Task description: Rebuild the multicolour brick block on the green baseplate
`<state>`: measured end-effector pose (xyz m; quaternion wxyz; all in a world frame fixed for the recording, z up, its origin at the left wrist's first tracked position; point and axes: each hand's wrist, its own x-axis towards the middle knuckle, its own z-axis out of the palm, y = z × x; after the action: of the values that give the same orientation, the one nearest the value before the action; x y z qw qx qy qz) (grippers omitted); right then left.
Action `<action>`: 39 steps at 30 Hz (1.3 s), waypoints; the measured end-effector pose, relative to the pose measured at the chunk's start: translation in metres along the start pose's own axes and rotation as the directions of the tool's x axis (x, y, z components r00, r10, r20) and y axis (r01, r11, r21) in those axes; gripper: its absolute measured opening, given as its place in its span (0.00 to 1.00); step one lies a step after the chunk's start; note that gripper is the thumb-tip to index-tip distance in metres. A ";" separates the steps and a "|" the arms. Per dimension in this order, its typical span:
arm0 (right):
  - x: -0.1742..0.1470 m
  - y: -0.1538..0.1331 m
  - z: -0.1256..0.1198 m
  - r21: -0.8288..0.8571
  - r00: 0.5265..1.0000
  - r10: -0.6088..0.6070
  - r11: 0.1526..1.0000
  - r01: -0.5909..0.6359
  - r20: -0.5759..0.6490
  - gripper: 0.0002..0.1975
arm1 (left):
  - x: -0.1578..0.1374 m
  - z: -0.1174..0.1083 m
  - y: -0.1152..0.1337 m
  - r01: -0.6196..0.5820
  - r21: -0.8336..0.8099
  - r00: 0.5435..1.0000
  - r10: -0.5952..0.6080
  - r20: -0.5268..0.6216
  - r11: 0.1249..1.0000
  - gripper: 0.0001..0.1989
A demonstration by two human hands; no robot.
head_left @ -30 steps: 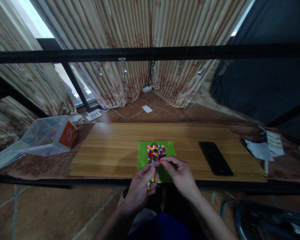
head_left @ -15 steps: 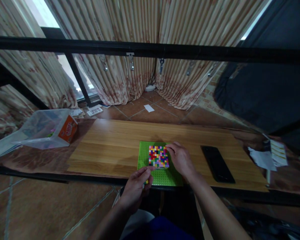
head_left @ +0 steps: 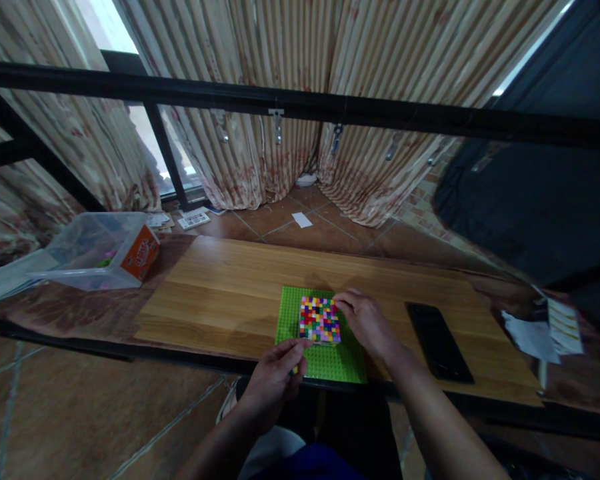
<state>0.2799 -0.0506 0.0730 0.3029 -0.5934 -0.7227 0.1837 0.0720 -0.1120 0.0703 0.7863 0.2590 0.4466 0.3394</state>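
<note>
A square block of multicoloured toy bricks (head_left: 320, 319) stands on a green studded baseplate (head_left: 336, 365), its top a mosaic of small colours. My left hand (head_left: 279, 367) is closed at the plate's near left edge. A bit of yellow and green brick (head_left: 294, 370) shows between its curled fingers, and its index fingertip reaches the block's near edge. At the block's far right corner, my right hand (head_left: 364, 320) has thumb and index pinched together against the bricks. What lies between those fingertips is too small to make out.
The wooden board (head_left: 220, 287) lies on the table under the baseplate. A black phone (head_left: 439, 342) rests to the right, with crumpled paper (head_left: 529, 335) beyond it. At the left stands a clear plastic bin (head_left: 97, 260) with an orange label. A dark rail (head_left: 300, 103) crosses above.
The view has tilted and shifted slightly. Both hands stay at about the same places on the block, and less of the yellow and green brick shows in my left hand.
</note>
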 end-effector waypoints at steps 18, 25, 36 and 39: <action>-0.046 -0.041 0.007 0.166 0.971 0.099 0.984 -0.064 -0.215 0.13 | -0.007 0.001 0.019 0.135 -0.715 0.991 -0.085 0.106 0.686 0.09; -0.088 -0.095 0.014 0.322 0.996 -0.007 0.946 0.037 -0.093 0.10 | -0.005 0.009 0.017 0.020 -0.753 1.000 -0.014 0.015 0.658 0.09; -0.087 -0.101 0.035 0.257 0.990 0.026 0.966 0.011 -0.140 0.09 | -0.006 0.016 0.010 -0.052 -0.620 0.992 0.113 0.061 0.783 0.07; -0.088 -0.103 0.036 0.264 0.988 0.045 0.965 -0.005 -0.148 0.08 | -0.007 0.019 0.011 -0.054 -0.648 0.992 0.114 0.051 0.760 0.07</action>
<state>0.1889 -0.1557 0.0915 0.4309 -0.5694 -0.6592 0.2357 0.0831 -0.1120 0.0904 0.8300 0.0074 0.2560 0.4955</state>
